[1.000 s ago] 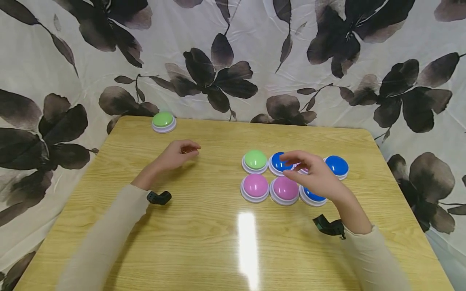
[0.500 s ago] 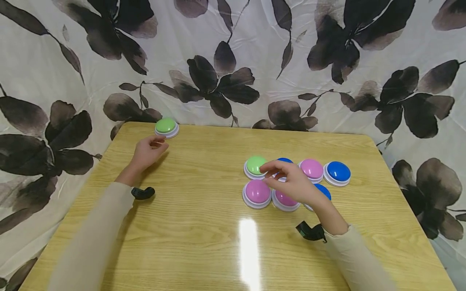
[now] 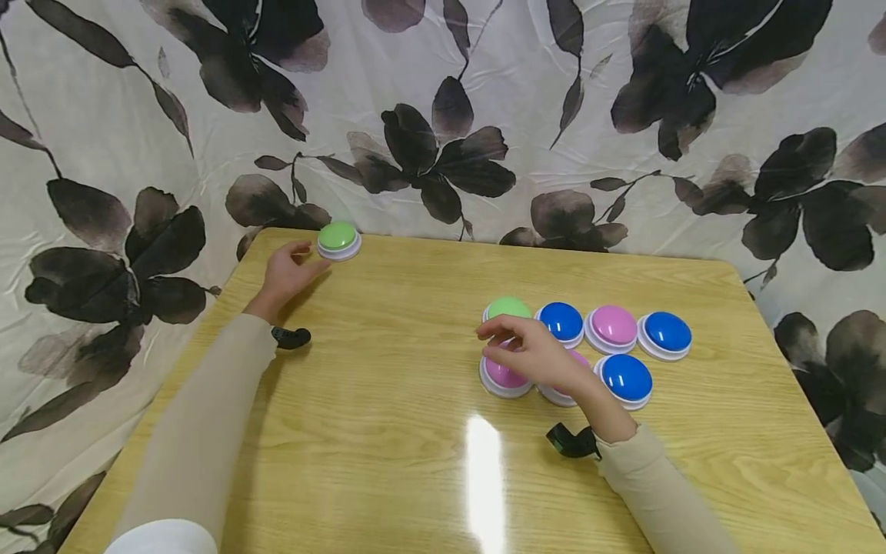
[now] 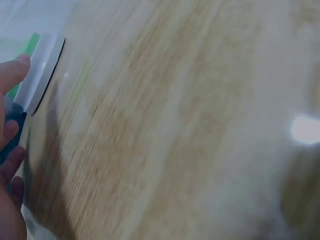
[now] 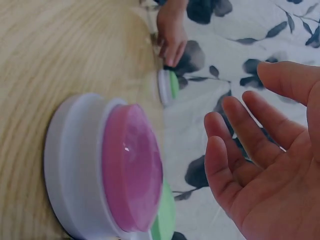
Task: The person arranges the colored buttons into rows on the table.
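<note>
At the far left edge of the table a green push button [image 3: 338, 235] sits on its white base. My left hand [image 3: 289, 271] is beside it, thumb and fingers spread at its near left side. In the left wrist view the thumb overlaps the button's white base [image 4: 44, 72]. My right hand [image 3: 531, 352] hovers over the button group with relaxed fingers, holding nothing. It partly covers another green button [image 3: 507, 307], a pink button [image 3: 502, 376] and a second pink button [image 3: 578, 359]. The right wrist view shows the palm [image 5: 280, 190] facing a pink button [image 5: 132, 165].
Right of my right hand stand a blue button [image 3: 561, 319], a pink one [image 3: 614, 324] and two more blue buttons [image 3: 666, 332], [image 3: 627, 377]. A floral cloth [image 3: 415, 61] hangs behind the wooden table [image 3: 374, 431].
My left hand has moved left and away from me to the far green button. My right hand has shifted left over the button group. The head view has shifted slightly.
</note>
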